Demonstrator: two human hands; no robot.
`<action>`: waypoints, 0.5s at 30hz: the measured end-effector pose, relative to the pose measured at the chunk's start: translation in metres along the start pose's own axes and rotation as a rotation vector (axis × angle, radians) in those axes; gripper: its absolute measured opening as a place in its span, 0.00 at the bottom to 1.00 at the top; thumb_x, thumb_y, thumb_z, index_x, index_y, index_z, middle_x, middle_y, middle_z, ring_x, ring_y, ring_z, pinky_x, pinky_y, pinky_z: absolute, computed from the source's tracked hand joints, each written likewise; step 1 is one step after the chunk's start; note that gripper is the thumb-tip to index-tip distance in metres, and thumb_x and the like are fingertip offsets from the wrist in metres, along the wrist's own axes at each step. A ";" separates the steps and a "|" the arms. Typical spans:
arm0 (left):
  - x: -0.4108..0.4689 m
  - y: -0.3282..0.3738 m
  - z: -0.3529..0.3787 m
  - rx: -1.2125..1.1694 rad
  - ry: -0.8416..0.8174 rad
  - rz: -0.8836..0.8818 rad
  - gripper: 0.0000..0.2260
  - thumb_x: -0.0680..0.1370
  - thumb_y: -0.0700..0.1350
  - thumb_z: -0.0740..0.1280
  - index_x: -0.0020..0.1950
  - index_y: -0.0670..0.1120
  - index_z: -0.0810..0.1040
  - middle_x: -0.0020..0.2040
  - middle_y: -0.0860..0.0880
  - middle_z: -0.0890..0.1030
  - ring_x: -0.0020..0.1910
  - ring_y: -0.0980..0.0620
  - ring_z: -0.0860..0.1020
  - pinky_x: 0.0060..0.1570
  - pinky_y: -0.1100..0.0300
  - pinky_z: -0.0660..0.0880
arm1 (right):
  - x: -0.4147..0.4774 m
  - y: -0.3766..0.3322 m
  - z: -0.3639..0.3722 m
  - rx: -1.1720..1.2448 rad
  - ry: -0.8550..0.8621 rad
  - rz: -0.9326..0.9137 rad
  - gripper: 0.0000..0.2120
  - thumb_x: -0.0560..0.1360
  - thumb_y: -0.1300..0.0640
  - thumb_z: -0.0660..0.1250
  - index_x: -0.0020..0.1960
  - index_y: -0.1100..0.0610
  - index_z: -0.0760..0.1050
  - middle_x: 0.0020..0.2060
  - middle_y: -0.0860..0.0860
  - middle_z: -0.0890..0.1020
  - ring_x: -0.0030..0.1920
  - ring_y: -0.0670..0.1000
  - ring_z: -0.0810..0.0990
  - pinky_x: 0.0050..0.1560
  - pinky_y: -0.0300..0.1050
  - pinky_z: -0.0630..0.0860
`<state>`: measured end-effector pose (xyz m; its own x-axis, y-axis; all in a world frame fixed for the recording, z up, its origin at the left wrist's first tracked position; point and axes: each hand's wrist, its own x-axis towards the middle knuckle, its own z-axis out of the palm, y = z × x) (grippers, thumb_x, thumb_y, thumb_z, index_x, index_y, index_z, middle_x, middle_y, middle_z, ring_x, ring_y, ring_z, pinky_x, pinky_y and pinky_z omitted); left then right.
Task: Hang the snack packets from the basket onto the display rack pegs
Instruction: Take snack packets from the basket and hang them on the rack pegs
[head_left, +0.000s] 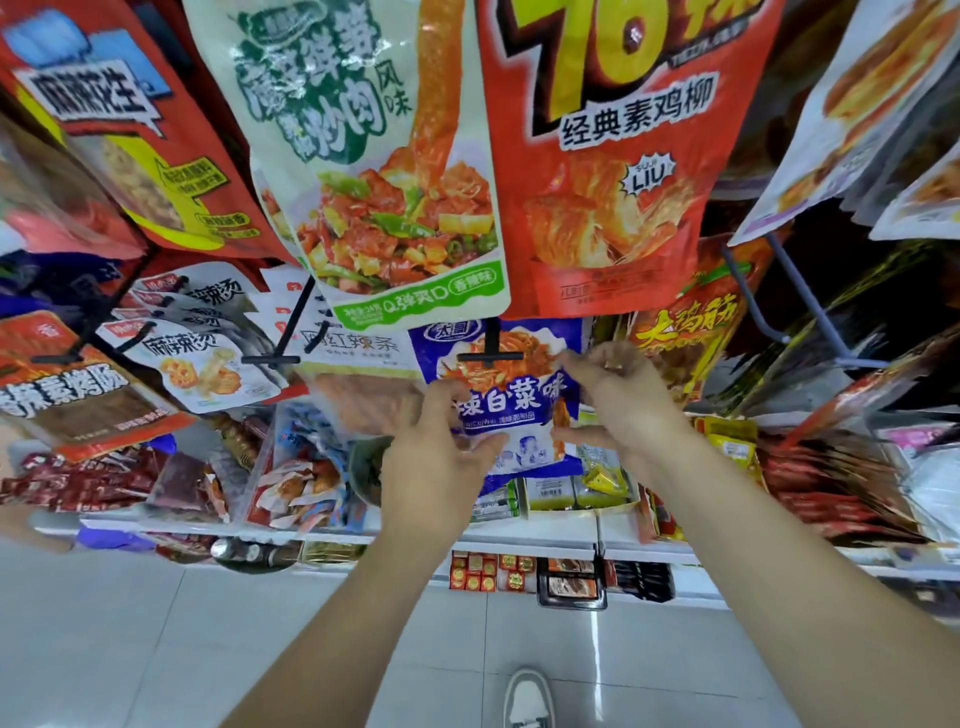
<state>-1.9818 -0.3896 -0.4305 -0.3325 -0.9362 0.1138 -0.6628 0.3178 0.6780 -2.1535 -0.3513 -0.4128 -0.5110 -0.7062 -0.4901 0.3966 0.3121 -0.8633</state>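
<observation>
Left hand (436, 441): pinching the blue packet (511, 410) at its lower left edge.
Right hand (618, 395): gripping the packet's right side.
Black peg (491, 356): just above, crossing the packet's top.

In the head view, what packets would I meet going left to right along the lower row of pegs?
orange packet with white lettering → white packet with snack picture → white packet with grey lettering → blue packet → orange packet with yellow lettering
</observation>
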 end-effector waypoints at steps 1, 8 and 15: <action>-0.003 -0.005 0.008 -0.043 -0.021 -0.042 0.25 0.68 0.50 0.78 0.59 0.56 0.67 0.51 0.51 0.76 0.39 0.56 0.79 0.39 0.52 0.78 | 0.000 0.001 0.000 0.090 -0.016 0.037 0.11 0.77 0.53 0.69 0.50 0.56 0.69 0.57 0.55 0.79 0.61 0.55 0.77 0.37 0.55 0.83; 0.015 0.001 0.035 -0.104 0.077 -0.022 0.45 0.67 0.48 0.78 0.72 0.65 0.50 0.64 0.47 0.69 0.48 0.46 0.81 0.41 0.56 0.76 | 0.006 0.002 -0.001 0.402 -0.194 0.075 0.18 0.78 0.44 0.65 0.66 0.48 0.73 0.60 0.52 0.81 0.59 0.55 0.80 0.48 0.58 0.82; 0.028 -0.004 0.042 0.067 -0.053 0.107 0.42 0.67 0.49 0.78 0.71 0.61 0.54 0.74 0.43 0.57 0.57 0.40 0.79 0.46 0.49 0.80 | 0.005 -0.010 -0.002 0.419 -0.129 0.032 0.08 0.78 0.48 0.65 0.52 0.51 0.79 0.54 0.55 0.80 0.57 0.55 0.79 0.51 0.58 0.82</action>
<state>-2.0171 -0.4108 -0.4606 -0.4376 -0.8876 0.1436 -0.6643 0.4268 0.6137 -2.1611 -0.3567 -0.4071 -0.4047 -0.7818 -0.4743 0.6995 0.0695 -0.7113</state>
